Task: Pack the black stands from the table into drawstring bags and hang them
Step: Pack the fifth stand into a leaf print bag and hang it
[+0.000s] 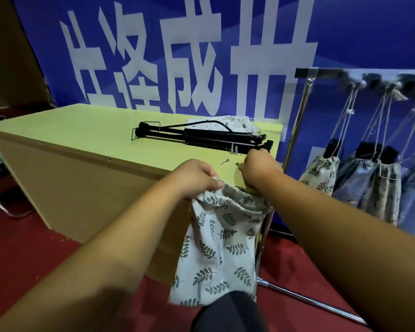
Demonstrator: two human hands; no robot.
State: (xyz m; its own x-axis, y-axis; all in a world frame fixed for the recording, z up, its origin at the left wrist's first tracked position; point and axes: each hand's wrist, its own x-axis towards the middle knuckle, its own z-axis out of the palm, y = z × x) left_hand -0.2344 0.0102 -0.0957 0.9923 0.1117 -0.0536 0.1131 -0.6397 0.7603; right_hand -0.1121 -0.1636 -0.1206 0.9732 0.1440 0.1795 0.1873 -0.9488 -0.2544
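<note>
At the desk (86,130) edge the bag (221,238) is pinched open by the left hand (197,176). The right hand (259,168) is curled, its hold unclear. A stand (201,136) likely needs loading next.

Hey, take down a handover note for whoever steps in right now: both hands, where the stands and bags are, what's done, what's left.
Left hand grips the rim of the leaf-print bag, holding its mouth open at the table edge. Right hand is curled at the far rim; its grip is hidden.
Black stands lie folded on the table, printed cloth behind them.
Done: several filled bags hang on the rack.
Left: bag the stands on the table, hang them.
</note>
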